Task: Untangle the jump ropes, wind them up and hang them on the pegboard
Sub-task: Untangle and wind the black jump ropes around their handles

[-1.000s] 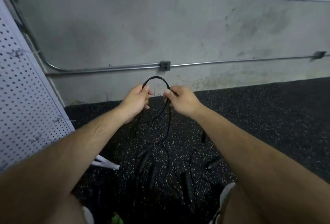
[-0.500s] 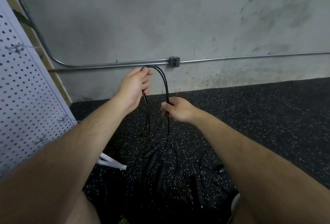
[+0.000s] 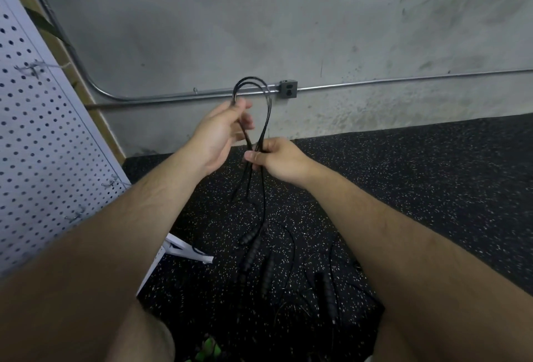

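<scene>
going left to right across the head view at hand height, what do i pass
pegboard → left hand → right hand → speckled rubber floor. The jump ropes, which both hands grip, overlap the hands, so they are left out.

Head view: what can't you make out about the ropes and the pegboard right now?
- Rope count: head view, the black strands of the rope loop overlap, and the handles blur into the dark floor.
- Tangle point: head view, hidden inside the right hand.
- Pegboard: head view, cut off by the left edge; its hooks are too small to judge.
</scene>
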